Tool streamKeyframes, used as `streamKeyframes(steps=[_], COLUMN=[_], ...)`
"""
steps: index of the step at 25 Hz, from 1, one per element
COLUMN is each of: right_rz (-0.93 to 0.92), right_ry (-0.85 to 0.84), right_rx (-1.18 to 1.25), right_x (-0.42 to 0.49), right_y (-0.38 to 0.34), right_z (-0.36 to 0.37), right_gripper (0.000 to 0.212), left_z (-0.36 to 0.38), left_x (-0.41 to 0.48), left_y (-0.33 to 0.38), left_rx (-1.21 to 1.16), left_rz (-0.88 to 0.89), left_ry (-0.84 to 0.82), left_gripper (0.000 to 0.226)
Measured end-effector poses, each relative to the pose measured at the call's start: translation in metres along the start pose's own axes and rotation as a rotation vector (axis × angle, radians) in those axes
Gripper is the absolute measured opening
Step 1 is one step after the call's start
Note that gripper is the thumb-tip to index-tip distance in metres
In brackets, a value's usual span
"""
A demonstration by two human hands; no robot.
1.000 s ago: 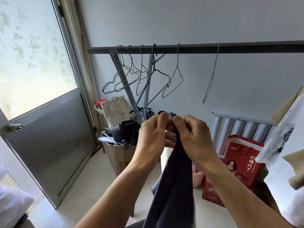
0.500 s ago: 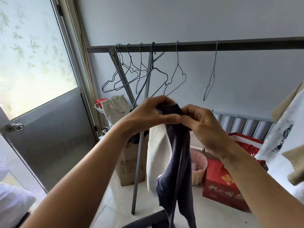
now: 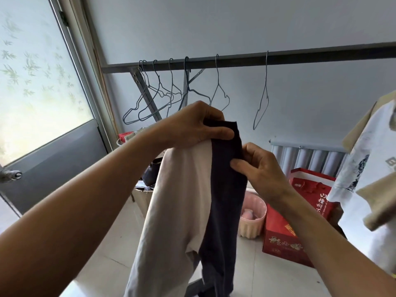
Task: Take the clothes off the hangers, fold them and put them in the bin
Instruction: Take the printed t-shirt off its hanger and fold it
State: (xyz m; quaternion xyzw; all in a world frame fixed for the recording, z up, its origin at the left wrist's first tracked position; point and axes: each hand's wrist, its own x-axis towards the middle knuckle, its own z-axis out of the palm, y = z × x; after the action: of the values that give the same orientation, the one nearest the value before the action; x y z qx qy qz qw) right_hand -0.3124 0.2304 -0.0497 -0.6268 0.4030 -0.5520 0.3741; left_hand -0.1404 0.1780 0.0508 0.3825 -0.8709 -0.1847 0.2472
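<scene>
A garment with a dark navy part [image 3: 227, 189] and a pale cream part [image 3: 177, 200] hangs in front of me, held at chest height. My left hand [image 3: 197, 125] grips its top edge from above. My right hand [image 3: 255, 166] pinches the navy edge a little lower on the right. Behind them several bare wire hangers [image 3: 162, 95] hang on a dark metal rail [image 3: 278, 58]. At the right edge a white and beige printed shirt [image 3: 368, 163] still hangs. A pink ribbed bin [image 3: 255, 224] stands on the floor behind the garment.
A metal door [image 3: 53, 151] with frosted glass is at the left. A cardboard box [image 3: 141, 200] full of bags stands under the rail. Red gift boxes [image 3: 285, 241] and a red bag [image 3: 315, 189] sit on the tiled floor before a radiator [image 3: 306, 157].
The garment has been lifted and opened out, so the cream part now shows beside the navy. My right hand has slid down the navy edge, away from my left hand.
</scene>
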Motion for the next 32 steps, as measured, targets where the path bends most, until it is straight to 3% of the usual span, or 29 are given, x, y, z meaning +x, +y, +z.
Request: streamKeyframes(steps=[4, 8, 11, 15, 17, 20, 24, 26, 29, 32], right_rz=[0.081, 0.097, -0.057, -0.250, -0.276, -0.263, -0.192, -0.156, -0.112, -0.052], right_ry=[-0.040, 0.057, 0.147, 0.142, 0.156, 0.190, 0.181, 0.145, 0.072, 0.112], right_rx=[0.090, 0.135, -0.052, -0.281, -0.316, -0.295, -0.231, -0.213, -0.221, -0.199], right_x=[-0.004, 0.000, 0.009, 0.025, 0.034, 0.040, 0.040, 0.038, 0.026, 0.006], right_y=[0.014, 0.023, 0.014, -0.006, -0.007, -0.003, 0.008, 0.016, 0.029, 0.042], right_z=[-0.002, -0.003, -0.004, -0.010, -0.013, -0.014, -0.007, -0.002, 0.009, 0.018], right_gripper=[0.011, 0.020, 0.027, 0.037, 0.039, 0.042, 0.044, 0.038, 0.011, 0.019], left_z=[-0.014, -0.024, -0.030, -0.039, -0.039, -0.037, -0.033, -0.030, -0.028, -0.031], left_x=[-0.006, -0.019, -0.031, -0.038, -0.036, -0.029, -0.024, -0.024, -0.029, -0.033], left_y=[0.001, -0.005, -0.007, -0.001, 0.008, 0.021, 0.026, 0.024, 0.020, 0.017], left_rx=[0.020, -0.005, -0.088, -0.194, -0.270, -0.360, -0.393, -0.417, -0.444, -0.477], left_rz=[0.006, -0.039, -0.146, -0.210, -0.212, -0.234, -0.327, -0.367, -0.407, -0.422], left_ry=[0.058, 0.096, 0.056, -0.019, -0.013, 0.049, 0.118, 0.108, 0.136, 0.185], left_gripper=[0.043, 0.046, 0.049, 0.082, 0.076, 0.043, 0.028, 0.026, 0.027, 0.027])
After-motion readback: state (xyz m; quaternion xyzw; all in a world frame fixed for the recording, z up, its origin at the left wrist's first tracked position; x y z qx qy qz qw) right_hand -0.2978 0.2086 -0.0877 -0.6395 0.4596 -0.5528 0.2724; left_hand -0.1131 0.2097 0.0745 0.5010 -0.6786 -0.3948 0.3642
